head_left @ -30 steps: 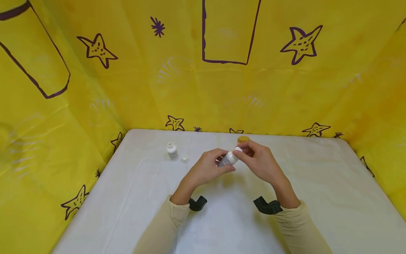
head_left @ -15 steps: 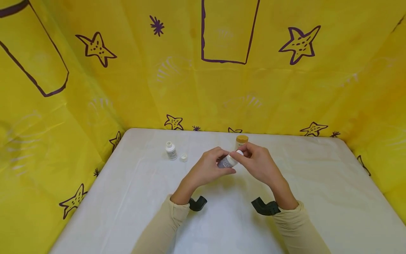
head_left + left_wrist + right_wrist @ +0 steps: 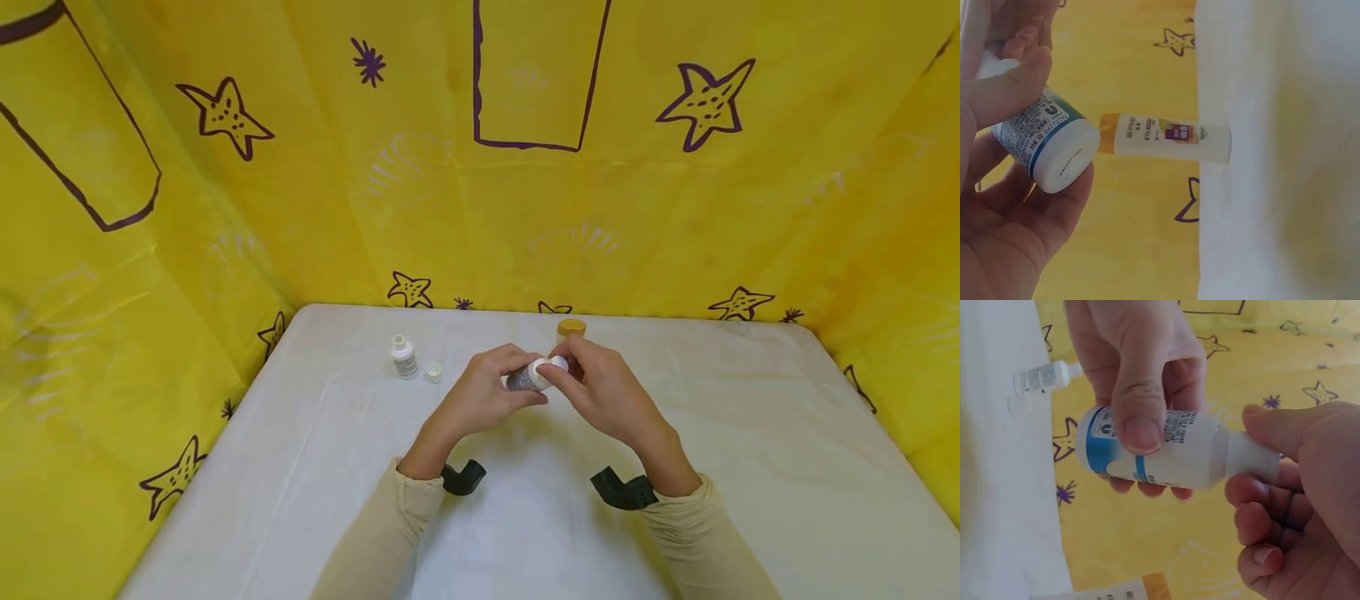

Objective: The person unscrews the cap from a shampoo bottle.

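My left hand [image 3: 487, 387] grips a small white bottle [image 3: 1179, 447] with blue bands and printed text, its thumb across the side and its fingers underneath. The bottle is held tilted above the table, base toward the left. My right hand [image 3: 611, 387] pinches the white cap [image 3: 1250, 456] at the bottle's neck between thumb and index finger. In the left wrist view the bottle's white base [image 3: 1067, 159] faces the camera and the cap end is mostly behind the left thumb. To the left, a similar white bottle [image 3: 405, 358] stands uncapped, with a loose white cap [image 3: 434, 372] beside it.
A white shampoo bottle [image 3: 1160, 136] with an orange cap stands behind the hands, partly hidden in the head view. The white-covered table [image 3: 750, 433] backs onto a yellow curtain [image 3: 480, 217] with purple starfish drawings. Black curved mounts [image 3: 463, 477] sit on both wrists.
The held bottle has shifted slightly left and lies flatter. The right fingers have moved down and left with the cap, staying at the neck. The standing bottles have not moved.
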Tool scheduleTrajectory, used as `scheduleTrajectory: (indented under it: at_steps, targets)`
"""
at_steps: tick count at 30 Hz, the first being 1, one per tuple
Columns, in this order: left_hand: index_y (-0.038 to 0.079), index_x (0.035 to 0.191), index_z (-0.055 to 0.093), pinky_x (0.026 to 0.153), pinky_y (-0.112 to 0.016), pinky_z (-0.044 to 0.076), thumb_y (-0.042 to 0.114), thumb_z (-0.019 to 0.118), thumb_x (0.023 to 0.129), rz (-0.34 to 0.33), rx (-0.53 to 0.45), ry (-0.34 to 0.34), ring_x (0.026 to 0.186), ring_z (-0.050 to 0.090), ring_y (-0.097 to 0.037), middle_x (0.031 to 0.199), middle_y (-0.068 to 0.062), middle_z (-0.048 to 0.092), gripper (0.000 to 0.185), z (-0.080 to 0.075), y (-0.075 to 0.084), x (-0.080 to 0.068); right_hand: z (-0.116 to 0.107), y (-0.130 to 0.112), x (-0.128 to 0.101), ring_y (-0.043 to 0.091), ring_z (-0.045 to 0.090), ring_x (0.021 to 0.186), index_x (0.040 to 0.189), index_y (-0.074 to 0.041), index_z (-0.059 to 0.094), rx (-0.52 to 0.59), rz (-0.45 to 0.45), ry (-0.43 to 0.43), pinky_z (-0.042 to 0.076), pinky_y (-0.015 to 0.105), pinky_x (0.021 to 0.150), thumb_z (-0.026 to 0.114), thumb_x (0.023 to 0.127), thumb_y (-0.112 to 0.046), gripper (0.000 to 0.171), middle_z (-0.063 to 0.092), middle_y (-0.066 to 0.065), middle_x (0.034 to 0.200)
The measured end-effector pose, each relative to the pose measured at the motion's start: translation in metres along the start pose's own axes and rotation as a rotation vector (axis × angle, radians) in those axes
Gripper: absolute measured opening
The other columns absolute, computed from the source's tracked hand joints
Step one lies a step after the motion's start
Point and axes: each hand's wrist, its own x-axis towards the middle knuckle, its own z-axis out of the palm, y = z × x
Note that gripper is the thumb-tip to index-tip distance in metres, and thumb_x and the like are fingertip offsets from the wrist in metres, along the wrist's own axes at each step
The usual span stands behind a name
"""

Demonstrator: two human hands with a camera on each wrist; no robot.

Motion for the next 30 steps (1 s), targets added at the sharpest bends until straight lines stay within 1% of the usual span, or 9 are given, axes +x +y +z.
scheduleTrajectory:
  at_steps: [6, 11, 14, 18, 20, 23, 25, 27, 30]
  targets:
    - [0.02, 0.122, 0.074, 0.08, -0.024, 0.055, 0.025, 0.086, 0.083, 0.009, -0.017, -0.046, 0.093, 0.063, -0.011, 0.107, 0.005, 0.07, 0.041, -0.002, 0.0, 0.0, -0.001, 0.0, -0.001, 0.006, 0.045, 0.067, 0.1, -0.011, 0.062, -0.046, -0.1, 0.016, 0.044, 0.021, 0.058, 0.073, 0.095, -0.018, 0.014, 0.056, -0.004, 0.08]
    - [0.02, 0.123, 0.072, 0.08, -0.024, 0.053, 0.026, 0.084, 0.086, -0.026, -0.058, -0.104, 0.092, 0.062, -0.012, 0.107, 0.005, 0.07, 0.039, -0.003, -0.004, 0.0, -0.004, 0.001, -0.001, 0.006, 0.05, 0.078, 0.107, -0.01, 0.064, -0.043, -0.174, -0.034, 0.049, 0.023, 0.068, 0.073, 0.094, -0.013, 0.016, 0.063, -0.003, 0.097]
    - [0.019, 0.123, 0.072, 0.081, -0.025, 0.053, 0.027, 0.083, 0.086, -0.044, -0.057, -0.109, 0.092, 0.061, -0.013, 0.106, 0.004, 0.07, 0.039, -0.005, -0.005, -0.002, -0.004, 0.001, -0.001, 0.008, 0.053, 0.085, 0.112, -0.012, 0.065, -0.031, -0.178, -0.063, 0.052, 0.025, 0.073, 0.071, 0.095, -0.009, 0.018, 0.064, -0.003, 0.105]
    - [0.019, 0.122, 0.072, 0.083, -0.028, 0.054, 0.028, 0.083, 0.086, -0.079, -0.065, -0.097, 0.094, 0.062, -0.014, 0.106, 0.004, 0.069, 0.039, -0.006, -0.005, -0.002, -0.007, -0.001, 0.0, 0.009, 0.057, 0.093, 0.117, -0.014, 0.065, 0.001, -0.134, -0.104, 0.054, 0.029, 0.08, 0.068, 0.095, -0.002, 0.026, 0.064, -0.003, 0.114]
    - [0.019, 0.122, 0.072, 0.085, -0.028, 0.055, 0.029, 0.084, 0.086, -0.105, -0.08, -0.101, 0.095, 0.063, -0.014, 0.107, 0.004, 0.069, 0.04, -0.007, -0.004, -0.002, -0.008, -0.003, 0.0, 0.01, 0.058, 0.093, 0.124, -0.015, 0.063, 0.015, -0.1, -0.126, 0.054, 0.029, 0.079, 0.067, 0.096, -0.002, 0.032, 0.064, -0.002, 0.119]
    - [0.02, 0.124, 0.071, 0.087, -0.029, 0.057, 0.03, 0.084, 0.086, -0.133, -0.102, -0.115, 0.098, 0.063, -0.014, 0.11, 0.005, 0.069, 0.041, -0.007, -0.004, -0.003, -0.011, -0.004, -0.001, 0.01, 0.06, 0.088, 0.136, -0.015, 0.059, 0.033, -0.026, -0.146, 0.053, 0.026, 0.074, 0.07, 0.096, -0.009, 0.042, 0.061, 0.001, 0.13]
    - [0.02, 0.124, 0.071, 0.088, -0.028, 0.057, 0.03, 0.084, 0.085, -0.135, -0.11, -0.119, 0.098, 0.063, -0.013, 0.111, 0.005, 0.069, 0.042, -0.006, -0.004, -0.003, -0.012, -0.005, -0.002, 0.01, 0.062, 0.084, 0.14, -0.014, 0.056, 0.037, 0.03, -0.135, 0.053, 0.025, 0.07, 0.072, 0.095, -0.016, 0.048, 0.06, 0.003, 0.133]
    - [0.02, 0.124, 0.071, 0.088, -0.028, 0.057, 0.03, 0.085, 0.085, -0.128, -0.115, -0.117, 0.098, 0.063, -0.013, 0.111, 0.006, 0.069, 0.043, -0.005, -0.004, -0.003, -0.013, -0.005, -0.002, 0.011, 0.063, 0.082, 0.14, -0.012, 0.056, 0.033, 0.08, -0.108, 0.053, 0.025, 0.067, 0.074, 0.094, -0.022, 0.05, 0.062, 0.005, 0.129]
    - [0.021, 0.122, 0.072, 0.087, -0.027, 0.057, 0.031, 0.086, 0.083, -0.109, -0.119, -0.114, 0.098, 0.063, -0.012, 0.111, 0.006, 0.069, 0.043, -0.003, -0.004, -0.002, -0.013, -0.004, -0.002, 0.013, 0.062, 0.08, 0.132, -0.008, 0.06, 0.019, 0.133, -0.061, 0.052, 0.026, 0.067, 0.075, 0.094, -0.027, 0.045, 0.067, 0.006, 0.112]
